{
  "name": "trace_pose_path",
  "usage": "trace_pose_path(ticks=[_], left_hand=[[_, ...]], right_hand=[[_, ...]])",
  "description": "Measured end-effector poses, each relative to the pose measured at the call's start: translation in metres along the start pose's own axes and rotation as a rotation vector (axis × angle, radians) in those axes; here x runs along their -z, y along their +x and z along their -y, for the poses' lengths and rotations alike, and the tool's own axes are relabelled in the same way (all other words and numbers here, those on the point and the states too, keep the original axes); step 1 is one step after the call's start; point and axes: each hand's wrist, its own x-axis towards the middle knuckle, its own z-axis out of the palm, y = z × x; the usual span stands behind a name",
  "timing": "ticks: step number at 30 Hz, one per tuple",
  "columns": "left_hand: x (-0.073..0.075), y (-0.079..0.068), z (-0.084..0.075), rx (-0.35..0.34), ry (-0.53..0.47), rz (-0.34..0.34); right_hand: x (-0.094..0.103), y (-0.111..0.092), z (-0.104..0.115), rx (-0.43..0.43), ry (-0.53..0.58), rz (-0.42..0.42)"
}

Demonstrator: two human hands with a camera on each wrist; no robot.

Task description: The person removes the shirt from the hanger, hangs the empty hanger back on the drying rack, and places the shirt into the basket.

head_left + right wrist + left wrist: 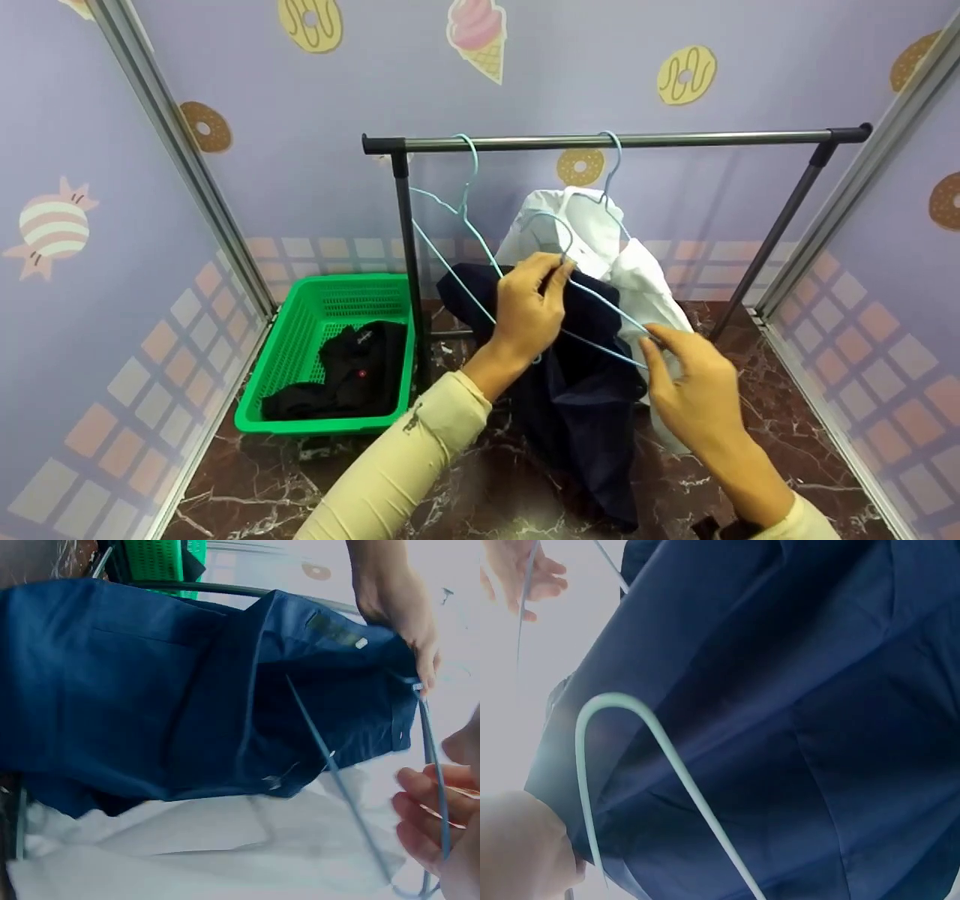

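Note:
A light blue wire clothes hanger (607, 300) is held in front of the rack, with a dark navy garment (592, 420) hanging beneath and around part of it. My left hand (529, 307) pinches the hanger just below its hook, beside the garment's upper edge. At the hanger's right end, my right hand (694, 382) holds the wire between thumb and fingers. In the right wrist view, one length of hanger wire (337, 772) runs into the garment's opening. The left wrist view shows a curved hanger end (619, 699) against navy cloth (817, 720).
Behind the hands stands a metal clothes rack (525, 142). On its rail hang a bare blue hanger (466, 202) and a white garment (600, 225) on another hanger. A green basket (300, 300) at left holds black clothing (352, 375). Patterned walls surround the dark marbled floor (247, 480).

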Motion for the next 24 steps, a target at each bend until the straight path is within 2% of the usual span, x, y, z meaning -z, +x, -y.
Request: trace_pose_path(ticks=[3,11,18,24], left_hand=[[-0.006,-0.004,-0.004,0.007,0.004,0.001],[-0.028,-0.019,-0.015,0.125,0.042,-0.054],[-0.052,-0.034,-0.024,0.159,0.073,-0.137],[-0.072,-0.052,-0.025,0.197,0.055,-0.14]], right_hand=[[-0.008,0.003,0.002,0.051,-0.065,-0.016],[-0.014,0.001,-0.002,-0.023,-0.086,-0.094],[-0.013,-0.007,-0.009,-0.062,-0.09,-0.137],[-0.011,-0.013,-0.016,-0.105,-0.105,-0.147]])
